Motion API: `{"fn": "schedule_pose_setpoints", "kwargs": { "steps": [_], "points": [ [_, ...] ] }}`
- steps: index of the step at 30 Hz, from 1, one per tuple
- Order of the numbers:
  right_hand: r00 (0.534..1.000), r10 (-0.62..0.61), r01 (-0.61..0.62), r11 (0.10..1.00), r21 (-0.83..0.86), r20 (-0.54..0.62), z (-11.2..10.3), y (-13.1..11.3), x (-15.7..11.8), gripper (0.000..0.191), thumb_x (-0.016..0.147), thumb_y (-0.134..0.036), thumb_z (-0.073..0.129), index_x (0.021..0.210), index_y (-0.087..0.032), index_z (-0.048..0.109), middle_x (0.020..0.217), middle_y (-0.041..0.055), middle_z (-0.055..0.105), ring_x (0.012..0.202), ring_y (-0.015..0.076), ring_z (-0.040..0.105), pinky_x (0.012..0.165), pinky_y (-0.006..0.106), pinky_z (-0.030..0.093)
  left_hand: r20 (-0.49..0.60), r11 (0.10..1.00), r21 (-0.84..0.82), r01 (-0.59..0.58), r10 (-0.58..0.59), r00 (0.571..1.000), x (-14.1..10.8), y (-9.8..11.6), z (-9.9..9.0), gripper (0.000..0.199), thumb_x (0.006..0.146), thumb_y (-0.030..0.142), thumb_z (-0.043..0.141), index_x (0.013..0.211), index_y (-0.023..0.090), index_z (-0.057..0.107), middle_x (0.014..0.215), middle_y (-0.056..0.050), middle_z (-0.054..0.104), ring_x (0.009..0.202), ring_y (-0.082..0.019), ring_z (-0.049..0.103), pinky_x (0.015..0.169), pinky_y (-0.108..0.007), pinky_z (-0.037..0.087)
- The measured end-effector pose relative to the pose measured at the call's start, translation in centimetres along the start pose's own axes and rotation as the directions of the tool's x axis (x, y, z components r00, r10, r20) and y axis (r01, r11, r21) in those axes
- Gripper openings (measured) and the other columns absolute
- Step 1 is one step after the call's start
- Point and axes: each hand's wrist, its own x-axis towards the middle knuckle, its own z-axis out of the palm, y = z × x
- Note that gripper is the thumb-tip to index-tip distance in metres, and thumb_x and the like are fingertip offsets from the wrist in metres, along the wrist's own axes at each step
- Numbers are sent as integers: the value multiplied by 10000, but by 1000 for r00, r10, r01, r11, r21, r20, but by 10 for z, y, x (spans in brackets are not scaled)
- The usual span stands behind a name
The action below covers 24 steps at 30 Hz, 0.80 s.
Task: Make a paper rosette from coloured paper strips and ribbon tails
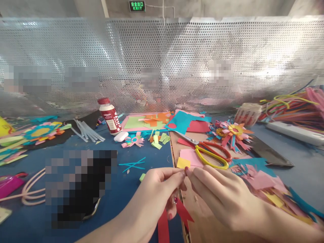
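Note:
Both hands meet at the lower middle. My left hand (162,189) is closed, its thumb and index finger pinched together, with red paper strips (163,226) hanging below its fingers. My right hand (217,190) is closed too, its fingertips pressed against those of the left; whatever lies between them is mostly hidden, with a small red bit at the tips. Just beyond the fingertips lie a yellow paper piece (183,163) and a pink sheet (191,157). Scissors with red and yellow handles (211,158) rest behind my right hand.
A bottle (110,116) and white case (120,136) stand back left, near glue sticks (87,131). A phone (83,189) and cable (32,189) lie left. Paper flowers (234,131), a dark phone (270,152) and paper scraps (265,180) are right. A perforated metal screen (162,60) stands behind.

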Motion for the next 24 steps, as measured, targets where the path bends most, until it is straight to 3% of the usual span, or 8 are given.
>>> {"fn": "schedule_pose_setpoints", "kwargs": {
  "steps": [6,11,16,19,24],
  "points": [
    [999,13,-14,1000,24,36,0,1,-4,235,831,-71,411,874,-73,642,773,114,635,636,188,598,511,297,522,-32,1000,-1,16,-16,999,0,0,-1,291,826,388,547,767,127,663,564,39,394,429,-38,294,334,-133,260],
    [1000,31,-31,1000,7,-1,5,2,-7,183,834,-113,468,920,-103,629,821,96,630,683,172,611,547,270,524,-36,1000,-6,-3,3,999,0,3,-2,229,817,332,564,734,131,637,586,27,422,450,-43,299,347,-136,257],
    [988,139,-132,985,109,-61,10,1,-14,331,825,-99,478,1151,-82,529,892,102,608,727,170,606,553,259,514,-4,999,-16,-51,51,999,2,6,-5,267,823,336,559,647,136,581,522,51,370,433,-43,259,349,-137,256],
    [936,345,-300,889,347,-76,7,0,-12,360,832,-77,451,1183,-139,506,932,87,583,746,143,589,551,226,493,-5,995,62,-73,73,997,3,8,-8,258,825,370,554,729,138,614,548,44,407,427,-44,288,348,-147,273],
    [781,618,-551,613,567,91,2,-1,0,179,879,-200,458,1004,-213,585,707,-4,547,504,94,453,398,198,360,-8,980,193,-52,54,998,3,8,-9,281,842,398,517,885,149,642,575,49,422,402,-38,345,367,-164,281]
  ]
}}
